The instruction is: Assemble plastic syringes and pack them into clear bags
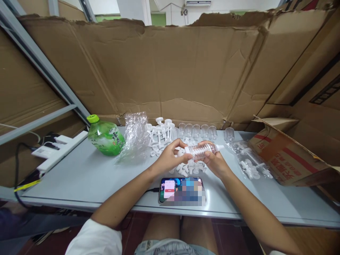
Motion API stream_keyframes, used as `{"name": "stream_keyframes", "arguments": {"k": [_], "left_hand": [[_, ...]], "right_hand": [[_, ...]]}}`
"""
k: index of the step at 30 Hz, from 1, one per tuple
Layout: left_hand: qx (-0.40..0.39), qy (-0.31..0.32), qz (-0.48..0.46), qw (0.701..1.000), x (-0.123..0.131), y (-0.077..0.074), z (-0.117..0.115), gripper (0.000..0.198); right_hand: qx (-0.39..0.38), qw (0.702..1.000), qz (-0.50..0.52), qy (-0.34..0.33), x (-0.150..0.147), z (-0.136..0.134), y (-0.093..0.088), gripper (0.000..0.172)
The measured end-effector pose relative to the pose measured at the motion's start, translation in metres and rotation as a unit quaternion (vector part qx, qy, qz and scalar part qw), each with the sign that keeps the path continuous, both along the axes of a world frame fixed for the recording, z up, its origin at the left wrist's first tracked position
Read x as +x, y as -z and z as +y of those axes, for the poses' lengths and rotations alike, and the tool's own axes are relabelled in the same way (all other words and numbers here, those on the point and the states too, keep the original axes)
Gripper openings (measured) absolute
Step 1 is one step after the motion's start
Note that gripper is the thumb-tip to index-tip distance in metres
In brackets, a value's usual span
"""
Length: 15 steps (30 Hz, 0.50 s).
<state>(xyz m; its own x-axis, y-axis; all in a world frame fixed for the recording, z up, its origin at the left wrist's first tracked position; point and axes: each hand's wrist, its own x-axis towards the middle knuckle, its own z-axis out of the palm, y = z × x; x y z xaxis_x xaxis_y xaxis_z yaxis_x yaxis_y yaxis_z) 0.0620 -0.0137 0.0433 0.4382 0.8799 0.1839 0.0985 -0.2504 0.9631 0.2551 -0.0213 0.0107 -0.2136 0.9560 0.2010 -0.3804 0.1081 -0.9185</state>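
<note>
Above the middle of the table, both hands hold one clear ribbed plastic bottle (199,151) lying sideways. My left hand (174,154) is closed on its white left end, thumb and fingers pinching there. Around the body near the other end, my right hand (214,161) is wrapped, and a white pointed tip sticks out past it. Below the hands lies a pile of small white plastic parts (184,169). White plastic pieces with long stems (160,132) are heaped behind my left hand. Several clear ribbed cups (196,131) stand in a row behind the bottle.
A phone (182,191) with a lit screen lies near the table's front edge, a cable at its left. A green-capped bottle (106,136) and a crumpled clear bag (136,136) are at left, beside a power strip (62,150). Bagged parts (249,161) and an open carton (289,156) are at right.
</note>
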Motion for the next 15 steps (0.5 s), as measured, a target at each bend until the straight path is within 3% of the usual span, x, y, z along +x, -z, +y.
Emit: {"name": "stream_keyframes", "arguments": {"k": [2,6,9,15], "left_hand": [[0.147,-0.029,0.087,0.985,0.000,-0.001,-0.002,0.034],[0.401,-0.027,0.199,0.893,-0.001,0.004,-0.002,0.026],[0.463,-0.028,0.220,0.858,-0.001,0.011,0.003,0.026],[0.483,-0.003,0.219,0.848,-0.002,0.021,0.008,0.025]], "right_hand": [[-0.020,1.000,0.008,0.009,-0.001,0.000,0.000,0.036],[-0.048,0.999,0.002,0.023,-0.004,0.001,0.001,0.034],[-0.050,0.998,-0.003,0.025,-0.006,0.000,0.000,0.034],[-0.075,0.996,0.002,0.038,-0.007,-0.004,-0.003,0.034]]}}
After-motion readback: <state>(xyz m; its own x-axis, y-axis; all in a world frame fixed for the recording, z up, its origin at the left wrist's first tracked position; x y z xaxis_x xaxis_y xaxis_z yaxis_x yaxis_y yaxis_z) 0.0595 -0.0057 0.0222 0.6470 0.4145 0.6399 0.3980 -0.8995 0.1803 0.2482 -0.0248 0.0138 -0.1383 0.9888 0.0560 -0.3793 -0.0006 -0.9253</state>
